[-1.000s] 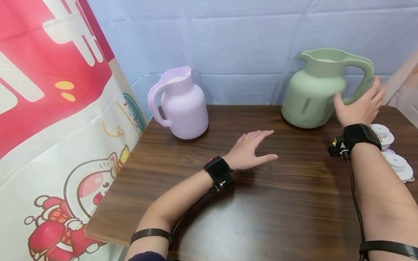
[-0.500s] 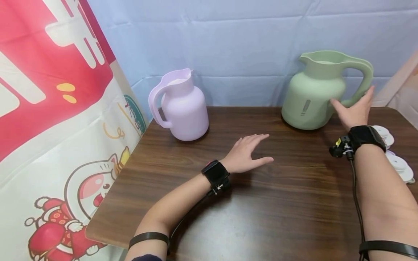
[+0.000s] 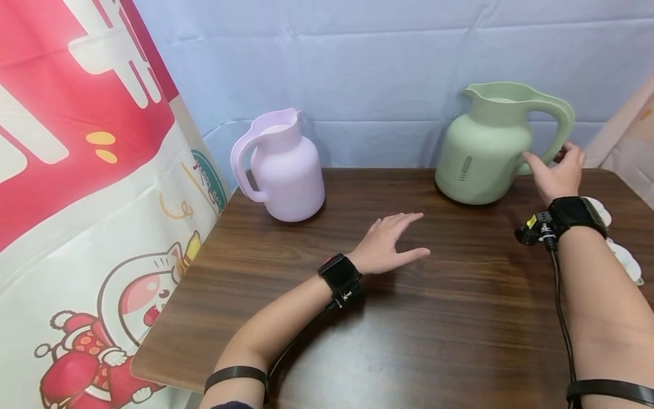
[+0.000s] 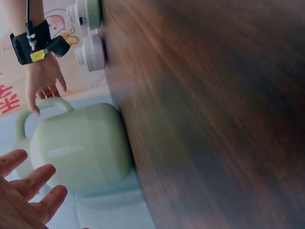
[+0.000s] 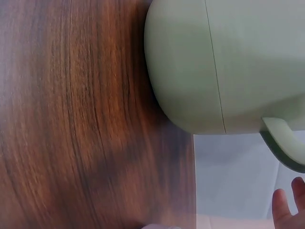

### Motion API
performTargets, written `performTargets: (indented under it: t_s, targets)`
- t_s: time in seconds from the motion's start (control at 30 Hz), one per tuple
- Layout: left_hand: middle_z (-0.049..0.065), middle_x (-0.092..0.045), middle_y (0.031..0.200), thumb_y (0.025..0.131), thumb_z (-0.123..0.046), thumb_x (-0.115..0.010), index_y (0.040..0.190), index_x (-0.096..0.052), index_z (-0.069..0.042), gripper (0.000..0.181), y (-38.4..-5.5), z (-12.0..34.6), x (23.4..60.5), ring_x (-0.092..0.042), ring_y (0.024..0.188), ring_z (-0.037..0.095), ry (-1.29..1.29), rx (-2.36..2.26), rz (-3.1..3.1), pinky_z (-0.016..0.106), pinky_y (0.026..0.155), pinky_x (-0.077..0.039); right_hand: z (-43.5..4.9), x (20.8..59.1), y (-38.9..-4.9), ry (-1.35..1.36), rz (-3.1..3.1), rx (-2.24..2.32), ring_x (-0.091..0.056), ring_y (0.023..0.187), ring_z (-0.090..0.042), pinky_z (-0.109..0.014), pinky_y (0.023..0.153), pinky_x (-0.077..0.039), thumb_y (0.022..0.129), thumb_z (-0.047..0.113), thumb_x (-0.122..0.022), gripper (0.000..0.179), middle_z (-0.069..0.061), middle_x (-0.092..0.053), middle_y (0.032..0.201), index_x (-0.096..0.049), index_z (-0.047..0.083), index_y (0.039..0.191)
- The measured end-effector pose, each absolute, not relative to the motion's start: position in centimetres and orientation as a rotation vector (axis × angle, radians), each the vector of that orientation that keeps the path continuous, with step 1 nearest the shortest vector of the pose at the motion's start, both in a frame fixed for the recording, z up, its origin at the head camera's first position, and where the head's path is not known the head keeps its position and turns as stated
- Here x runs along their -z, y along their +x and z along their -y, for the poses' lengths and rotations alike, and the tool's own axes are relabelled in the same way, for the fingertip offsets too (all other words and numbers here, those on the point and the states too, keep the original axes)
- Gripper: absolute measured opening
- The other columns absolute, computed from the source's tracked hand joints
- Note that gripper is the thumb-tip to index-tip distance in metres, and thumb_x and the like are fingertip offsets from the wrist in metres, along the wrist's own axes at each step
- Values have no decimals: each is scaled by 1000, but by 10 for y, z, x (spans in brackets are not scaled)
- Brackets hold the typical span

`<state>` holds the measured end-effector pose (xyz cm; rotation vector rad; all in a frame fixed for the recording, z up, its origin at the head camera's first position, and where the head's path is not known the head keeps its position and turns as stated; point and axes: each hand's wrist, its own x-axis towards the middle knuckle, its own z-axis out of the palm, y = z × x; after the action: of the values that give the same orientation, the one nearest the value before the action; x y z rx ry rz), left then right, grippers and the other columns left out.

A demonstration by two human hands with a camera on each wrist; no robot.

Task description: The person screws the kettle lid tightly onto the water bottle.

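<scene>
A green jug (image 3: pixel 482 159) with an open top stands upright at the table's back right, its handle to the right. Beside the lower handle is my right hand (image 3: pixel 561 173), thumb toward the jug's side and fingers bent loosely. In the right wrist view the fingertips (image 5: pixel 281 206) show a gap from the handle (image 5: pixel 285 139); in the head view the thumb's contact is unclear. My left hand (image 3: pixel 385 244) hovers over mid-table with spread fingers, holding nothing. A lavender jug (image 3: pixel 288 176) stands upright at the back left, handle to the left.
White-topped lids (image 3: pixel 625 262) lie at the table's right side, partly behind my right arm. The left wrist view shows a lilac-edged lid (image 4: pixel 93 52) there. A pale blue cloth (image 3: pixel 378 74) hangs behind the wooden table (image 3: pixel 306 324); a printed cloth (image 3: pixel 46 238) hangs left.
My right hand has dropped lower along the green jug's handle. That jug has shifted slightly left, its handle turning a little. My left hand has barely moved.
</scene>
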<state>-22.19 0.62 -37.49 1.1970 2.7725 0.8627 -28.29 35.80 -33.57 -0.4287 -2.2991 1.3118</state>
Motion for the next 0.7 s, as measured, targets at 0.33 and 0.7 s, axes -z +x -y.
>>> performTargets:
  t_s: [0.33,0.7]
  targets:
    - [-6,-33,150,90,-57,-53,149,-30,-26,70,-217,-5,375,-21,140,16,1214,-850,-2772,54,110,-16,-348,338,-279,-414,2195,-1388,-37,81,2,-24,82,-30,90,40,-54,36,16,-38,96,-34,28,117]
    - [-5,-31,150,90,-56,-53,149,-31,-25,70,-212,-6,372,-18,140,12,1233,-884,-2761,49,111,-12,-328,339,-282,-429,1953,-1467,-45,66,0,-21,70,-33,90,31,-60,13,13,-49,75,-49,27,87]
